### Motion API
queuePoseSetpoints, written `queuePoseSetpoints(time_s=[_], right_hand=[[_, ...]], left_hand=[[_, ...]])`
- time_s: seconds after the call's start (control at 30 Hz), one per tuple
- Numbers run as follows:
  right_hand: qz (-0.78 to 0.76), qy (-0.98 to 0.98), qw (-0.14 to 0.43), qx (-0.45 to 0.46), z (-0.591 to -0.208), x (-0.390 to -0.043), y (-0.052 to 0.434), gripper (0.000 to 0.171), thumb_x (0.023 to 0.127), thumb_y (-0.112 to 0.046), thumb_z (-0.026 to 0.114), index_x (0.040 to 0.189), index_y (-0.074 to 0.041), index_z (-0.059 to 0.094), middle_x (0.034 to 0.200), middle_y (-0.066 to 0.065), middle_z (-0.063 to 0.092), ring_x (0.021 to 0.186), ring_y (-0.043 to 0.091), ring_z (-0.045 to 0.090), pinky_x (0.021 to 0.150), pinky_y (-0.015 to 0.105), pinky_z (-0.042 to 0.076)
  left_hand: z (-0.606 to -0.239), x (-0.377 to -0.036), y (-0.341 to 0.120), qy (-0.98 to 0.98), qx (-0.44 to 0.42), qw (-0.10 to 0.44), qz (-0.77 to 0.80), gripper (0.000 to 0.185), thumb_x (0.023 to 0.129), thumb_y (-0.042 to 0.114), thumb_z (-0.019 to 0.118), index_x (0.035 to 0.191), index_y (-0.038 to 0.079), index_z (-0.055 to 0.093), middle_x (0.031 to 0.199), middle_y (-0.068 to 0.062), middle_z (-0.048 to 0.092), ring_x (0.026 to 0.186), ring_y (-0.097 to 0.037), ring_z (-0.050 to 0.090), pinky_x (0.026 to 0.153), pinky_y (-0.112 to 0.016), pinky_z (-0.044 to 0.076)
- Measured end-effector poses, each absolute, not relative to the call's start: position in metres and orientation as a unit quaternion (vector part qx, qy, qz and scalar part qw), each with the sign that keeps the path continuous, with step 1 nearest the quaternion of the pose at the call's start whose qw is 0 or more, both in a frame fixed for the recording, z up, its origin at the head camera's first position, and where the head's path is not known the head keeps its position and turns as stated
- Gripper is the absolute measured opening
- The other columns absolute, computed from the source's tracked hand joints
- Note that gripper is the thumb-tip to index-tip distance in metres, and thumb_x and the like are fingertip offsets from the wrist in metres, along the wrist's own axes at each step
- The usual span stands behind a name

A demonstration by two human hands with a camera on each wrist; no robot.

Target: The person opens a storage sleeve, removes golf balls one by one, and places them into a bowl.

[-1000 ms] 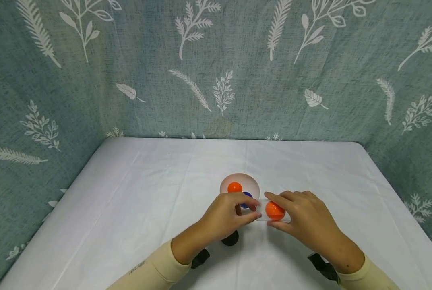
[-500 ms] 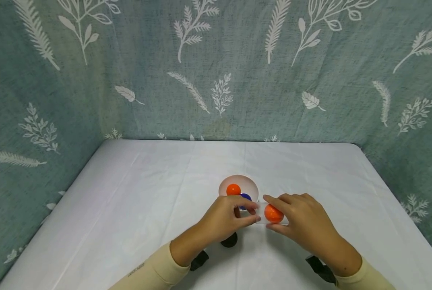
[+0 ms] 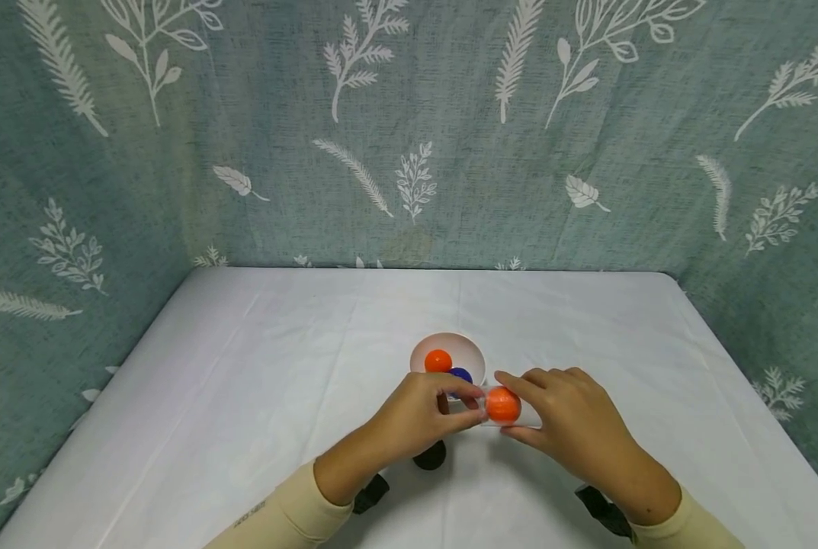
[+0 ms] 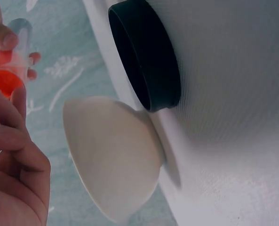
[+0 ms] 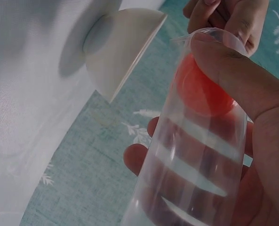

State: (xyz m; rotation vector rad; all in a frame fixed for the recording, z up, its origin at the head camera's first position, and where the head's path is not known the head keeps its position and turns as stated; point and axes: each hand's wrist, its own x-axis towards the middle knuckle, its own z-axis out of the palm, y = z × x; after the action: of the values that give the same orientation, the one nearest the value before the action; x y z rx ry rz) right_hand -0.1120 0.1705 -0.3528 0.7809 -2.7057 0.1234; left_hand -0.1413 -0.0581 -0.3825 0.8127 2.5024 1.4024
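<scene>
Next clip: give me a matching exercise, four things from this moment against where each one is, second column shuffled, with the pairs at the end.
Things:
1. orange ball seen through clear plastic
2. dark blue ball
3. clear plastic tube
4. black round cap

Places:
A. lying in the white bowl beside a second orange ball
B. on the white tablecloth, near the left wrist
C. inside the tube, near its open end
D. in the grip of the right hand, its mouth pinched by the left hand

Pairs: 1-C, 2-A, 3-D, 4-B
</scene>
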Motion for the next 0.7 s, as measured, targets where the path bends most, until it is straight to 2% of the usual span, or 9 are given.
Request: queuePoseSetpoints(time_s=[0.23, 0.5, 0.7], right_hand=[[0.045, -0.947, 0.159, 0.277, -0.3531, -0.1136, 0.1717, 0.068, 0.066, -0.048, 0.091, 0.124, -0.02, 0.071, 0.097, 0.001, 0.074, 0.084, 0.02, 0.07, 0.079, 0.044, 0.057], [0.044, -0.95, 0.155, 0.268, -0.3505, -0.1134, 0.1715, 0.067, 0.066, -0.05, 0.09, 0.124, -0.021, 0.071, 0.096, 0.001, 0.074, 0.084, 0.019, 0.069, 0.079, 0.044, 0.057], [0.048, -0.951, 0.155, 0.265, -0.3481, -0.1123, 0.1722, 0.066, 0.066, -0.049, 0.09, 0.124, -0.021, 0.071, 0.097, 0.001, 0.074, 0.084, 0.021, 0.069, 0.08, 0.045, 0.057]], left_hand=[[-0.383, -0.1417, -0.0627, 0.836, 0.264, 0.088, 0.473, 0.03, 0.088, 0.039, 0.076, 0.115, 0.024, 0.076, 0.094, 0.015, 0.073, 0.061, -0.008, 0.054, 0.057, -0.022, 0.049], [-0.3794, -0.1416, -0.0652, 0.833, 0.246, 0.087, 0.488, 0.031, 0.088, 0.041, 0.077, 0.111, 0.021, 0.076, 0.095, 0.011, 0.074, 0.063, -0.01, 0.058, 0.058, -0.023, 0.053], [-0.3791, -0.1412, -0.0658, 0.809, 0.23, 0.133, 0.525, 0.033, 0.088, 0.036, 0.077, 0.116, 0.019, 0.074, 0.1, 0.006, 0.075, 0.06, -0.013, 0.064, 0.059, -0.027, 0.058]])
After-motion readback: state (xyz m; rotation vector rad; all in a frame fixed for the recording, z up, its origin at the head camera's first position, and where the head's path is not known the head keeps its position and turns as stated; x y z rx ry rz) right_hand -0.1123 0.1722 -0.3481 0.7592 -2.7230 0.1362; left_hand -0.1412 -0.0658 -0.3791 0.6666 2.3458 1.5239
